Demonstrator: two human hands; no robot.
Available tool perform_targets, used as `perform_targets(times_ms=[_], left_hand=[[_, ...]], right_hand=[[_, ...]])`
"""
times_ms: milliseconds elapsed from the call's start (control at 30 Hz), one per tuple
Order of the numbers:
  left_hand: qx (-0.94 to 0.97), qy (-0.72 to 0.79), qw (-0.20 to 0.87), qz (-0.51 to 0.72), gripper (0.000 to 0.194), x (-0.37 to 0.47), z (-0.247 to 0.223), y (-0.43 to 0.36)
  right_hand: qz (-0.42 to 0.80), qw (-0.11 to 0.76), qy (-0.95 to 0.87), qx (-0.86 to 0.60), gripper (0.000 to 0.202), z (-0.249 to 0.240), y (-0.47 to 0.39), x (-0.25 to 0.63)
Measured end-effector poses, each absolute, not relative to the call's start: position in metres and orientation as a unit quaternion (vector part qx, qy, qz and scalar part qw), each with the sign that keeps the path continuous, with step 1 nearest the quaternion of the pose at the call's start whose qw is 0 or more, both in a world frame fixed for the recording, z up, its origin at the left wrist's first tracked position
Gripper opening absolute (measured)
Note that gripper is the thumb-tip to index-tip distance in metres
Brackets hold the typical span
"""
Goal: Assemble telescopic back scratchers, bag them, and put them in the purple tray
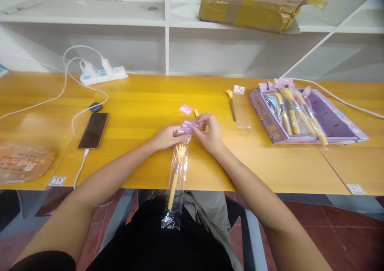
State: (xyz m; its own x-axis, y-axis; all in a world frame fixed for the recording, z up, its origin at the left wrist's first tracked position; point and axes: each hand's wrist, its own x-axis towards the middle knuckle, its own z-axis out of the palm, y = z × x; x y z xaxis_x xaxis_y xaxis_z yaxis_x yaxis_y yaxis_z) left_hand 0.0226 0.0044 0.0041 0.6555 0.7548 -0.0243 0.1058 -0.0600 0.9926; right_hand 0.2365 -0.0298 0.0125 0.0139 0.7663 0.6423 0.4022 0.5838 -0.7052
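Note:
My left hand (pixel 168 137) pinches the top of a clear plastic bag (pixel 185 171). Inside the bag lies a back scratcher (pixel 173 187) with a small hand-shaped head and a yellow handle; the bag's lower end hangs past the table edge over my lap. With thumb and fingers, my right hand (pixel 208 131) grips a pink-purple card (pixel 189 126) at the bag's mouth. Whether the card is inside the bag or over it, I cannot tell. Just beyond my hands are a loose pink card (pixel 186 109) and the yellow tip of another stick (pixel 196 113), partly hidden by my right hand.
To the right lie another back scratcher (pixel 232 105) and a flat clear bag (pixel 242 110). A purple box (pixel 267 131) holds several bagged back scratchers. At left are a phone (pixel 93 131), a cable, a power strip (pixel 103 75) and an orange package (pixel 25 163). A taped carton (pixel 249 9) sits on the shelf.

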Motion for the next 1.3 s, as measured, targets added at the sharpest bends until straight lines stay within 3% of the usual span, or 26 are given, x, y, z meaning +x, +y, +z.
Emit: perform_targets(times_ms=[700, 900, 1300], left_hand=[[0.706, 0.372, 0.544, 0.260, 0.036, 0.021, 0.001, 0.005], [0.683, 0.357, 0.579, 0.267, 0.042, 0.022, 0.004, 0.004], [0.682, 0.336, 0.587, 0.277, 0.048, 0.022, 0.001, 0.004]], right_hand=[[0.199, 0.570, -0.683, -0.411, 0.026, 0.017, -0.029, 0.238], [0.231, 0.553, -0.697, -0.394, 0.031, 0.018, -0.028, 0.240], [0.240, 0.501, -0.747, -0.367, 0.021, 0.017, -0.029, 0.248]])
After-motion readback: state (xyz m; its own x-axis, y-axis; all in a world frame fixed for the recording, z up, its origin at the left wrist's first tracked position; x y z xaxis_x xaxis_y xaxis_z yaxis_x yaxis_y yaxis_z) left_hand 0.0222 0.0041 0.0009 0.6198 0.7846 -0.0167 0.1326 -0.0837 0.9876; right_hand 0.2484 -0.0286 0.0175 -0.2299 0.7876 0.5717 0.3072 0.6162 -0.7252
